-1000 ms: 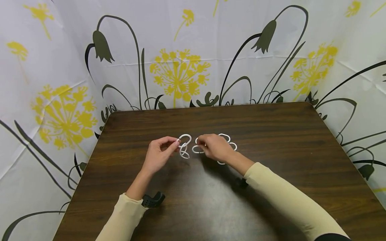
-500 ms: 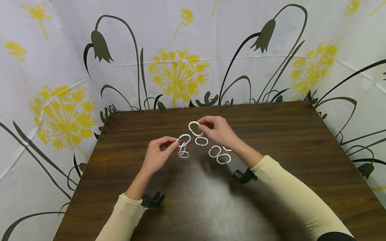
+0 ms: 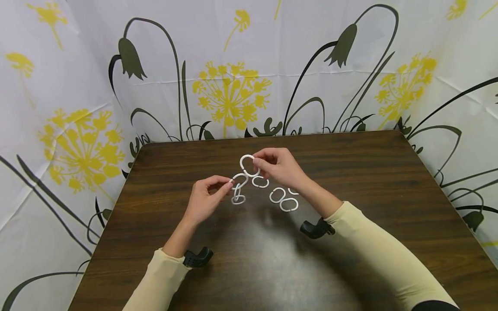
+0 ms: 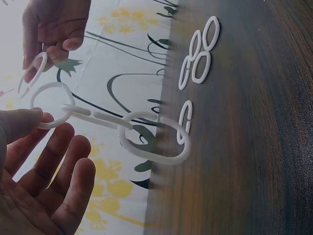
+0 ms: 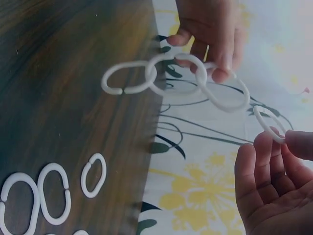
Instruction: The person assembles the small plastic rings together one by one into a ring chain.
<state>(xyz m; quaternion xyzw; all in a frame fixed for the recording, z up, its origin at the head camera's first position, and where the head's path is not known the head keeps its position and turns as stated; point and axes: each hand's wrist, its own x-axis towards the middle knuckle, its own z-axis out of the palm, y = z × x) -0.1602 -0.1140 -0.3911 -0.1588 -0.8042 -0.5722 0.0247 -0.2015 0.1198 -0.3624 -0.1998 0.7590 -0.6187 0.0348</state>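
Note:
A chain of three linked white shower curtain rings [image 4: 112, 119] hangs from my left hand [image 3: 204, 198], whose thumb and index finger pinch the top ring [image 4: 49, 85]. The other fingers of that hand are spread. Slightly higher and to the right, my right hand [image 3: 284, 166] pinches a single white ring [image 3: 247, 156] between thumb and fingers. A small gap shows at that ring's lower left, close beside the chain's top ring. Whether the two rings touch, I cannot tell.
Several loose white rings [image 3: 289, 210] lie on the dark wooden table [image 3: 256, 259], below and near my right hand. One loose ring [image 5: 83, 182] lies apart from the others. A flower-patterned curtain [image 3: 163, 103] hangs behind and around the table.
My right hand has picked a ring up from the table, raised it and brought it left to the chain. My left hand holds the chain in almost the same spot.

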